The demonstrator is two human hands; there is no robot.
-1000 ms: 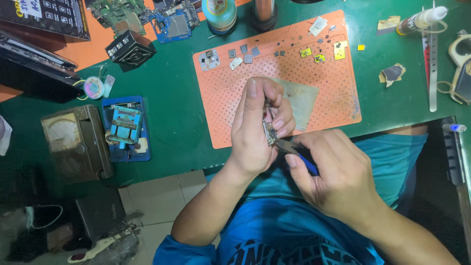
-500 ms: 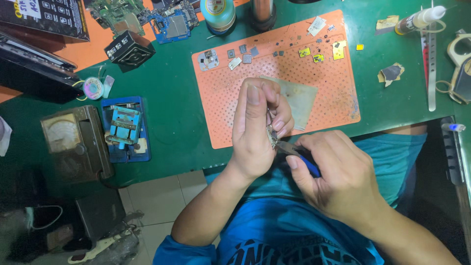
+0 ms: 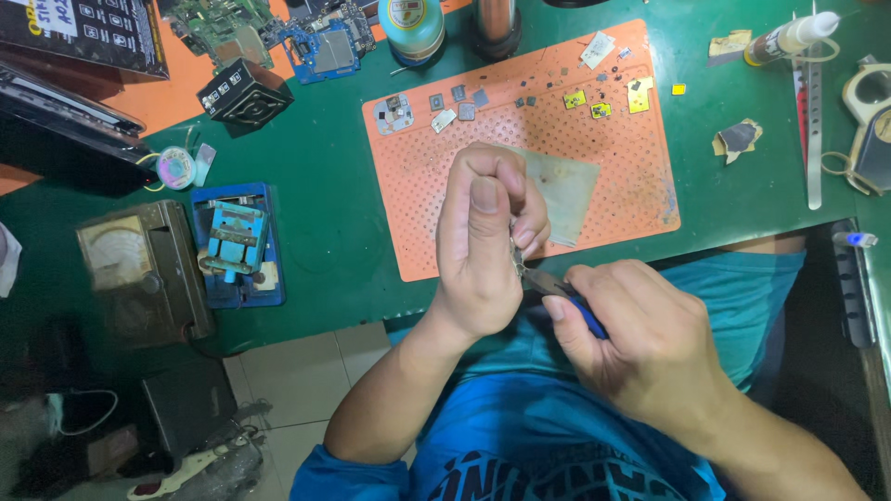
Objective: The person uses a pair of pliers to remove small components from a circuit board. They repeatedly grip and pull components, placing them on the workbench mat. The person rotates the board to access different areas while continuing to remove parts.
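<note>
At the desk's near edge, left to right: an old analog meter (image 3: 139,269), a blue board holder (image 3: 238,243), then the orange perforated mat (image 3: 445,167) strewn with tiny chips. Left hand (image 3: 483,246) curled shut, fingertips pinching a small metal part (image 3: 513,249), mostly hidden, above the mat's near edge. Right hand (image 3: 645,348) closed around blue-handled pliers (image 3: 557,289), nose at the part. Risk: held in mid-air, the part could slip from the pinch and drop into the lap; too much squeeze could bend it.
</note>
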